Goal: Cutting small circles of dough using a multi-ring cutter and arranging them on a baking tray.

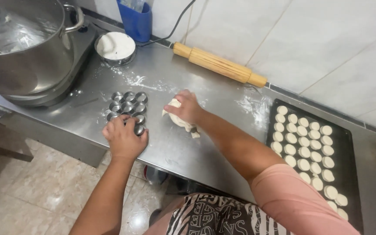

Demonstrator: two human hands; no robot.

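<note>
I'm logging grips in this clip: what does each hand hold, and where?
The right hand grips the dough lump from above, over its top. The left hand rests on the near edge of the metal cups; a real grip cannot be told.

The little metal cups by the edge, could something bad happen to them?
Maybe. The little metal cups sit near the counter's front edge under the left hand, so a nudge might knock some to the floor. The right hand presses dough amid spilled flour, which could stick or smear.
</note>
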